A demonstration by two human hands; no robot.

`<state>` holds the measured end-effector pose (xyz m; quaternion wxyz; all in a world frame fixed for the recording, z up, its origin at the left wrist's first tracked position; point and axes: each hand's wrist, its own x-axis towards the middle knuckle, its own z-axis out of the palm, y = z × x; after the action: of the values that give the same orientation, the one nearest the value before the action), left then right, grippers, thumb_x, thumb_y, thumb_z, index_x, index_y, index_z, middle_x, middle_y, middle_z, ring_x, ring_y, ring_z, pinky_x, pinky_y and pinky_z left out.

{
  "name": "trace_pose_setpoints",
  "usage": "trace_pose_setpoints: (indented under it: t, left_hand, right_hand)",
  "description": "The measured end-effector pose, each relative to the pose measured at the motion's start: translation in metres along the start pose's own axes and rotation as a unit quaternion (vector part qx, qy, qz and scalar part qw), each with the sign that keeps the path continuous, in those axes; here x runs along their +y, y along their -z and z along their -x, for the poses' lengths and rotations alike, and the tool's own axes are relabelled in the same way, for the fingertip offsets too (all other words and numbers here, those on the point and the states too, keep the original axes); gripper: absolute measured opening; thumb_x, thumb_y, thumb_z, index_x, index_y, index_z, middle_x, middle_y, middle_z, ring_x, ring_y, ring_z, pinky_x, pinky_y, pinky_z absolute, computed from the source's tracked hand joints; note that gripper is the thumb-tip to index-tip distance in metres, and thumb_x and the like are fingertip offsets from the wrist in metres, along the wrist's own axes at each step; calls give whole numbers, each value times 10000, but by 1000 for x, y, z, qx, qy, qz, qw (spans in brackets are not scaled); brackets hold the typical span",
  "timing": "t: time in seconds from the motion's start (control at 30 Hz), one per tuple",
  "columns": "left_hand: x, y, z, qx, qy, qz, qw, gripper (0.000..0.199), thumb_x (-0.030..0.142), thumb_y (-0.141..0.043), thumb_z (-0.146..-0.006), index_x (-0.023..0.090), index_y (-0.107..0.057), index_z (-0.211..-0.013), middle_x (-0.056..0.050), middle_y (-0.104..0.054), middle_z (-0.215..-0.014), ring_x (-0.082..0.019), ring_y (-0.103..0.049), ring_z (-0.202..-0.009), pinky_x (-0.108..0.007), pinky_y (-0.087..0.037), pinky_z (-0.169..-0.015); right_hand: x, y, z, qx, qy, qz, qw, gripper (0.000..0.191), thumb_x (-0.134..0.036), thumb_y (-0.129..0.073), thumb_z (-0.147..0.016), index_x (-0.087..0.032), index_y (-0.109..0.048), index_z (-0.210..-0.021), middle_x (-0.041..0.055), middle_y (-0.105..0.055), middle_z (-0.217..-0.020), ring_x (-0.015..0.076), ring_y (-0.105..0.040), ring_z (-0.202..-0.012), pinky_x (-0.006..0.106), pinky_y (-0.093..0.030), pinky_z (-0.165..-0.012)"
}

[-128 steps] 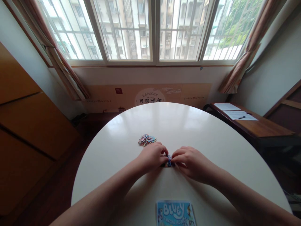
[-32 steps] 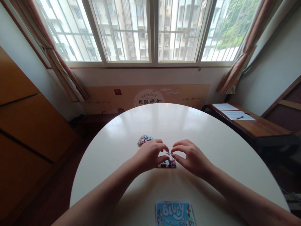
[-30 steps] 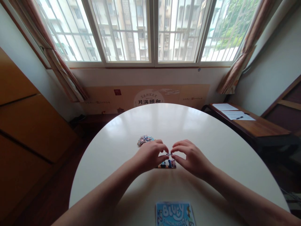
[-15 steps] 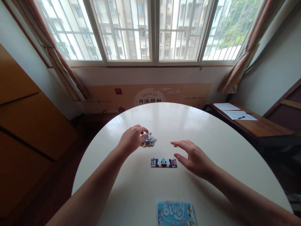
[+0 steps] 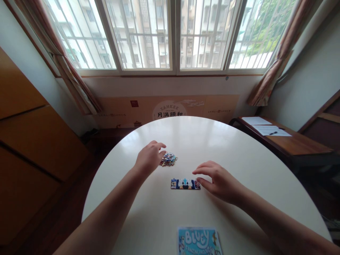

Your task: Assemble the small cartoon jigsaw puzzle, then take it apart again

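A small heap of loose jigsaw pieces (image 5: 169, 160) lies near the middle of the white table. My left hand (image 5: 151, 156) is beside it on the left, thumb and forefinger apart and nothing visible between them. Closer to me is a strip of joined jigsaw pieces (image 5: 185, 183) with a blue-and-white cartoon face. My right hand (image 5: 216, 179) hovers at the strip's right end, fingers spread and empty; whether the thumb touches the strip I cannot tell. At the near edge lies a light blue picture sheet (image 5: 198, 241) lettered "BLUEY", cut off by the frame.
The round white table (image 5: 127, 212) fills the foreground. To the right stands a wooden side table (image 5: 305, 143) bearing paper sheets (image 5: 271, 130) and a dark pen (image 5: 273, 133). A printed beige panel (image 5: 114, 106) is behind, under the barred window.
My left fingers have drawn slightly back from the heap, and a piece seen near the fingertips no longer shows there. My right forefinger has lowered toward the strip.
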<state>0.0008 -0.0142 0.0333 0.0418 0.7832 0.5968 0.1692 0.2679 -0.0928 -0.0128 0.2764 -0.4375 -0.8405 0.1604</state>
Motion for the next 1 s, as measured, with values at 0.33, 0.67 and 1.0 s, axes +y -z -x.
trace_pose_setpoints:
  t: [0.33, 0.67, 1.0]
  left_hand:
    - [16, 13, 20, -190, -160, 5, 969, 166, 212, -662, -787, 228, -767, -915, -45, -736, -964, -234, -657, -928, -308, -471, -797]
    - [30, -1, 27, -211, -217, -2, 953, 177, 252, -708, -754, 219, -754, -922, -58, -737, -954, -243, -658, -909, -320, -480, -789]
    - [46, -4, 34, -219, -154, -42, 963, 189, 238, -668, -764, 210, -753, -930, -72, -741, -990, -271, -662, -954, -332, -481, -784]
  right_hand:
    - [-15, 0, 2, -100, 110, -3, 989, 210, -205, -599, -908, -269, -722, -1066, 12, -673, -1093, 141, -590, -985, 323, -447, -941]
    - [-11, 3, 2, -89, 98, 31, 991, 181, -192, -599, -896, -257, -740, -991, 12, -688, -1024, 137, -605, -922, 319, -439, -887]
    - [-10, 2, 2, -86, 91, 33, 992, 181, -200, -591, -897, -263, -739, -982, 5, -689, -1029, 141, -604, -920, 320, -444, -885]
